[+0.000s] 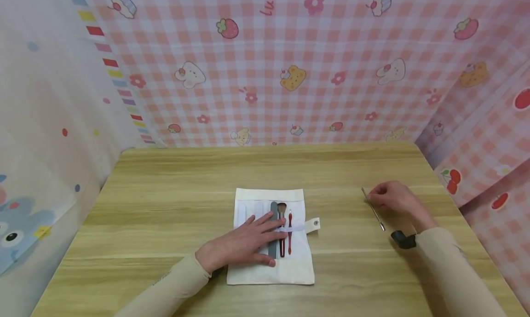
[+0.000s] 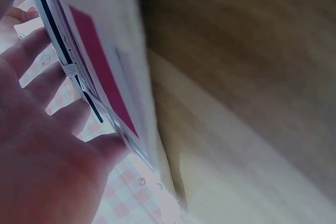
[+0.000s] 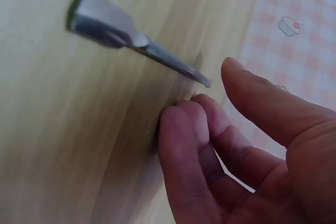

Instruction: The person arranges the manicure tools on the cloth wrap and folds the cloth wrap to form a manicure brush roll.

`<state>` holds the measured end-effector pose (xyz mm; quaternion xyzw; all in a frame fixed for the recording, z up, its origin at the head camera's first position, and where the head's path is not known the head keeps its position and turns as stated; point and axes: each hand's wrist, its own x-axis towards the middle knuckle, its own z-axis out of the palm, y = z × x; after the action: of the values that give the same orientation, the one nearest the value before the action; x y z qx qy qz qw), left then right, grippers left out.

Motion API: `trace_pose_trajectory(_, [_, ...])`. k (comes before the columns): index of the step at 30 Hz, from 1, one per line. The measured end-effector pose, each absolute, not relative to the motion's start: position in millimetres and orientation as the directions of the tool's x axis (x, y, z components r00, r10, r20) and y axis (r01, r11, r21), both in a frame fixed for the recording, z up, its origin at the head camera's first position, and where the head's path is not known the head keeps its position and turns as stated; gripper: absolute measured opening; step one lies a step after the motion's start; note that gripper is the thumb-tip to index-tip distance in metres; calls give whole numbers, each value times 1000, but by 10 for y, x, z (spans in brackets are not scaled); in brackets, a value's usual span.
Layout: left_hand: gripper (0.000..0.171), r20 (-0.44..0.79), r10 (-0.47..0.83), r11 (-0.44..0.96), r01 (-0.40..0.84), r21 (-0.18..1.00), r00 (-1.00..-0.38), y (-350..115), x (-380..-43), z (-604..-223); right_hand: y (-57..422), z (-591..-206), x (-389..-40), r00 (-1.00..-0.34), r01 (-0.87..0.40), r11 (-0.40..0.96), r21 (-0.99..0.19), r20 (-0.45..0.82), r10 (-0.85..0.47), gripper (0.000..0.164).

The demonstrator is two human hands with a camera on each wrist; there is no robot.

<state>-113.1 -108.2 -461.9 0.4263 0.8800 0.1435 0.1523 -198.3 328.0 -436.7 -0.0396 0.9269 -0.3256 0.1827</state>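
Thin silver metal tool with flat blade end [image 3: 137, 40] slanted at right part of light wood-grain table [image 1: 165, 193]. Right hand [image 1: 395, 199] just beside it, fingers loosely bent, thumb apart from them; cannot tell whether touching. Well left, cream fabric pouch [image 1: 294, 273] spread out, left hand [image 1: 248, 243] resting on it, fingers spread. In pouch: grey flat file [image 1: 272, 250], dark-red-handled brush [image 1: 282, 249], slim red double-ended stick [image 1: 290, 244]. Behind table, pink checked cloth [image 1: 256, 54].
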Motion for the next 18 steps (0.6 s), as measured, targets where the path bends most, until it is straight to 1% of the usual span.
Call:
trace_pose_trajectory(3, [72, -150, 792, 598, 706, 379, -591, -1080, -1135, -4620, 3243, -4369, -2007, -931, 42, 801, -598, -314, -186, 28])
trace_pose_trajectory(8, [72, -156, 788, 605, 699, 381, -596, -1089, -1134, -4621, 3194, -4385, -2041, -924, 43, 816, -576, -334, -187, 27])
trace_pose_trajectory(14, [72, -154, 790, 602, 700, 384, -594, -1092, -1131, -4619, 3168, -4383, -2035, -922, 55, 838, -542, -351, -166, 16])
trace_pose_trajectory(18, [72, -154, 789, 602, 699, 387, -594, -1096, -1125, -4616, 3180, -4376, -1996, -936, 67, 826, -560, -322, -143, 20])
